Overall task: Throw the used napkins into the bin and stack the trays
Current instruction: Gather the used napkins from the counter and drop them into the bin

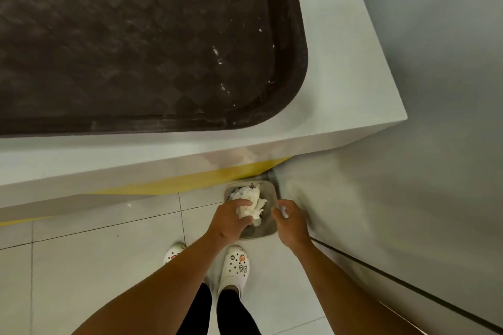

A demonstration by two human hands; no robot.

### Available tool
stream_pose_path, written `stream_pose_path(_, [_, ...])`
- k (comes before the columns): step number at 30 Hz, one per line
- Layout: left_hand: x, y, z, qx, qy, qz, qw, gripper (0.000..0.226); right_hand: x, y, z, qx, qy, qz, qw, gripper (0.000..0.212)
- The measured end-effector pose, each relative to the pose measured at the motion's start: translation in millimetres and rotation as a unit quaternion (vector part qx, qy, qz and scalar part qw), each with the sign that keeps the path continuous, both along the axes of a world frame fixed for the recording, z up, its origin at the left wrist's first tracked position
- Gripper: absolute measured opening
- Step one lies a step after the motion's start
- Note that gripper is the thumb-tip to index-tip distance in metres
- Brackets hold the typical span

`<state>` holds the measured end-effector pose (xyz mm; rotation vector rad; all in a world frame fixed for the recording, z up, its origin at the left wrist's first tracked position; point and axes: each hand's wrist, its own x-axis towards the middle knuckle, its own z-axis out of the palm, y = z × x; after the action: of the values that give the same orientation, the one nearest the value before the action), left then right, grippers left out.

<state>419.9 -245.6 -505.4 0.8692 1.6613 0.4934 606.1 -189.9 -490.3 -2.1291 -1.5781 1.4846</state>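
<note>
White crumpled napkins [251,208] sit bunched in the left hand [231,221], whose fingers curl round the wad right above the open mouth of the steel bin [268,223]. More white paper lies inside the bin. Just right of the bin, the right hand [291,221] hovers with fingers loosely spread, holding nothing. Above the bin, a dark brown tray [136,35] rests on the white counter [340,90].

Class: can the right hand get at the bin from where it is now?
Probably yes. The right hand hovers open at the bin rim, nothing between them; the left hand grips napkins over the opening beside it.
</note>
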Motion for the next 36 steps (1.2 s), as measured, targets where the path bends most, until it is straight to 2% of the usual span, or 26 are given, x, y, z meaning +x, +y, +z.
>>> stream_pose_path(3, [-3, 9, 5, -0.005, 0.003, -0.036, 0.999, 0.051, -3, 4, 12, -0.007, 0.055, -0.034, 0.998, 0.022])
stream_pose_path(7, [-17, 8, 32, 0.014, -0.045, -0.021, 0.999, 0.033, -12, 8, 48, -0.004, 0.097, -0.003, 0.995, 0.016])
stream_pose_path(9, [-26, 6, 58, 0.032, -0.054, -0.026, 0.998, 0.032, -18, 9, 76, -0.005, 0.108, 0.03, 0.994, 0.017])
stream_pose_path(13, [-44, -6, 129, 0.069, -0.058, -0.033, 0.995, 0.029, -27, 4, 146, -0.008, 0.143, 0.108, 0.984, 0.019])
stream_pose_path(18, [-68, -36, 247, 0.137, -0.039, -0.02, 0.99, 0.03, -40, -8, 260, -0.004, 0.183, 0.19, 0.965, 0.02])
stream_pose_path(25, [-113, -92, 395, 0.18, 0.001, 0.059, 0.982, 0.022, -73, -16, 408, 0.03, 0.206, 0.312, 0.927, 0.035])
stream_pose_path(30, [-157, -128, 457, 0.214, 0.043, 0.105, 0.97, 0.023, -106, -7, 486, 0.09, 0.229, 0.35, 0.904, 0.033])
stream_pose_path(36, [-233, -127, 500, 0.259, 0.075, 0.148, 0.952, 0.021, -178, 15, 531, 0.147, 0.229, 0.354, 0.895, 0.032])
